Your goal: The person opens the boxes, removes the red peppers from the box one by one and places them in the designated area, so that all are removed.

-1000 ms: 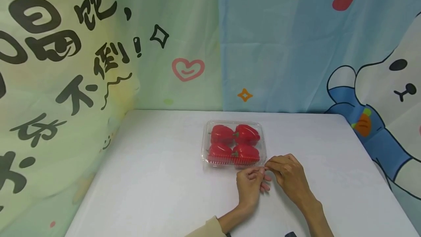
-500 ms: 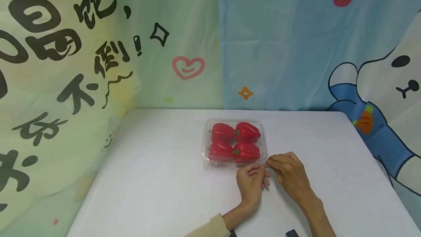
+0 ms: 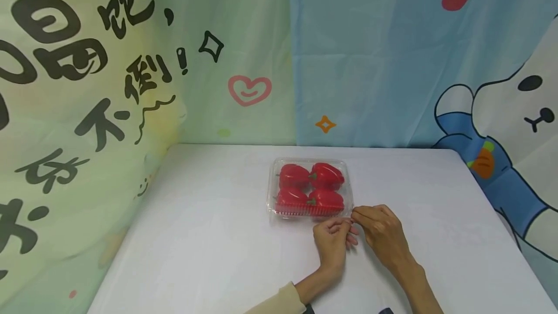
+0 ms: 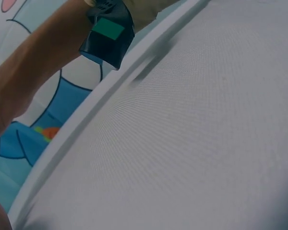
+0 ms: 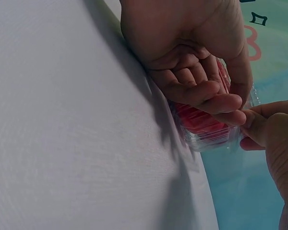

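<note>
– How will the plastic box [image 3: 272,188] handle?
– Light, slippery, I judge; it lies just beyond my left hand [image 3: 332,243] and right hand [image 3: 383,231]; both seem to pinch its near right corner; good hold.

left hand [image 3: 331,243], right hand [image 3: 383,231] — fingers [image 5: 222,103] pinched, tips close

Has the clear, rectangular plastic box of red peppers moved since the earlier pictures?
No: the clear plastic box shows no visible shift against the back edge of the white table.
</note>
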